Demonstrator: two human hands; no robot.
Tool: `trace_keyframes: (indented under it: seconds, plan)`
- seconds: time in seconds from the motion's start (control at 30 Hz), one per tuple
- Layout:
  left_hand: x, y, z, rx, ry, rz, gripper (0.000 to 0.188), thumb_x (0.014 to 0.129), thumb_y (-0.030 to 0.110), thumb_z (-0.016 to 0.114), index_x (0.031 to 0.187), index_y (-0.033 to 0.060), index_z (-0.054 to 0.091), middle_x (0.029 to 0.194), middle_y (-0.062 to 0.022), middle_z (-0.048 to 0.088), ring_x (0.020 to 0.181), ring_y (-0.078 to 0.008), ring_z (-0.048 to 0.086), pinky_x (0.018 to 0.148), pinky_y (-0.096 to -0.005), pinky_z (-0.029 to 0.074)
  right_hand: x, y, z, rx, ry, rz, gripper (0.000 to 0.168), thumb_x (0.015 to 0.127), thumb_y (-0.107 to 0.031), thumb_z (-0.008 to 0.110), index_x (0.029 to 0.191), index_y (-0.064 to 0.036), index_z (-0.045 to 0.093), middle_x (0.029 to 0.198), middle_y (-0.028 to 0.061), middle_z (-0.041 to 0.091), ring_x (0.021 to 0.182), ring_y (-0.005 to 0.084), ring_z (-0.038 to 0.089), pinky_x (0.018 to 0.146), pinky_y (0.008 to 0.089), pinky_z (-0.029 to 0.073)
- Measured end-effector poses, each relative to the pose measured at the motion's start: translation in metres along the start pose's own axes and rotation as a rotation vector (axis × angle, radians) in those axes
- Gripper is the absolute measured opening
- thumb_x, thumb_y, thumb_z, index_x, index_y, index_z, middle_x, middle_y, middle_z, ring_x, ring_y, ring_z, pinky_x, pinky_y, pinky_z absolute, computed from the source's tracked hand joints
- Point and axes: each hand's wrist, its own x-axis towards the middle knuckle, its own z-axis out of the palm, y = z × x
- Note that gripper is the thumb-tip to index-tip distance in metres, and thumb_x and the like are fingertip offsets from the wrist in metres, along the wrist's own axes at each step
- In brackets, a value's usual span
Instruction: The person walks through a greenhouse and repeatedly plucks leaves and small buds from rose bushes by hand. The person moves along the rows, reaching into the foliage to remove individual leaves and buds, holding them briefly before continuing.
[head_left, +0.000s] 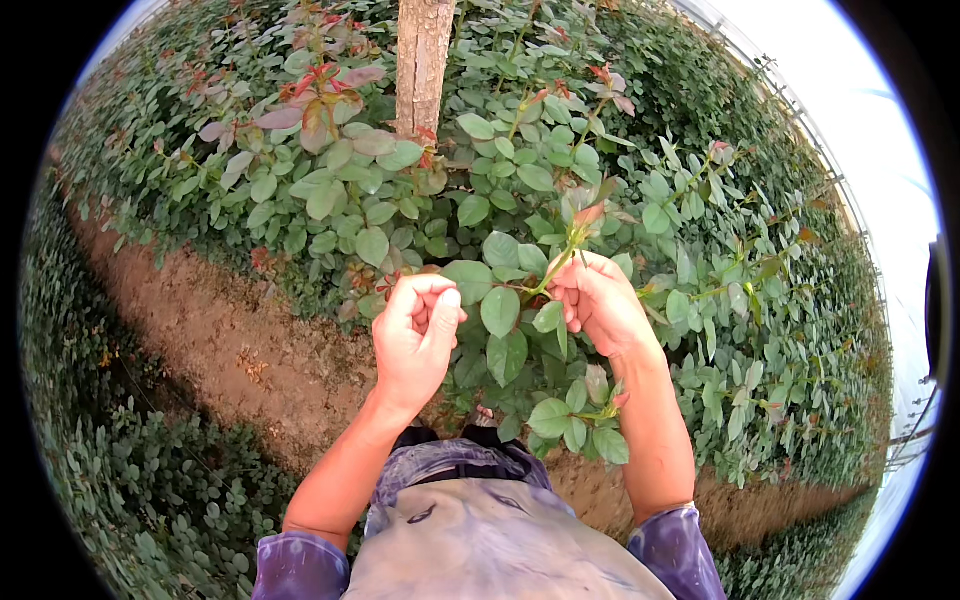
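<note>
Between the thumb and fingers of my right hand (604, 304) is the green stem of a rose shoot (553, 276), below its reddish young tip (587, 217). Compound leaves with broad green leaflets (500, 311) spread from this stem towards the left. My left hand (412, 334) is closed, its thumb resting against the curled fingers, and I see nothing held in it. One green leaflet (470, 280) lies right beside its fingertips; whether they touch cannot be made out. A lower leafy shoot (574, 420) stands out beside my right forearm.
A rough wooden post (421, 71) rises from the rose bushes (322, 187) ahead. A bare soil path (225, 337) runs along the row, with more bushes (172, 487) on its other side. Pale greenhouse sheeting (862, 112) borders the right.
</note>
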Motion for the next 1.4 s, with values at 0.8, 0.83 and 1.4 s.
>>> trace_keyframes:
  seconds: [0.8,0.83,1.4]
  plan:
    - [-0.026,-0.001,0.079,1.021,-0.139,-0.081,0.022,0.093,0.026,0.07,0.104,0.0066,0.071,0.094,-0.0187,0.075,0.088,-0.043,0.074,0.073,-0.0526,0.059,0.024,-0.032,-0.008,-1.241,-0.604,-0.359,0.021,0.088,-0.004,0.067,0.107,-0.005,0.076,0.105,0.017,0.073,0.102,0.0362,0.07,0.088,0.0454,0.055]
    - [-0.032,0.001,0.079,1.001,-0.112,-0.044,0.022,0.092,0.026,0.07,0.103,0.0077,0.072,0.093,-0.0193,0.075,0.087,-0.0428,0.074,0.073,-0.052,0.06,0.021,-0.035,-0.003,-1.249,-0.629,-0.298,0.019,0.09,-0.007,0.067,0.107,-0.005,0.076,0.105,0.0166,0.073,0.102,0.0355,0.07,0.088,0.0449,0.055]
    - [-0.019,-0.029,0.02,0.46,-0.213,0.241,0.015,0.095,0.013,0.075,0.107,0.0056,0.071,0.109,-0.0081,0.066,0.096,-0.0311,0.066,0.084,-0.0434,0.055,-0.159,-0.013,0.047,-0.573,0.231,-1.074,0.019,0.102,-0.016,0.072,0.107,0.001,0.064,0.096,0.0095,0.059,0.067,0.0136,0.058,0.06,0.0259,0.046]
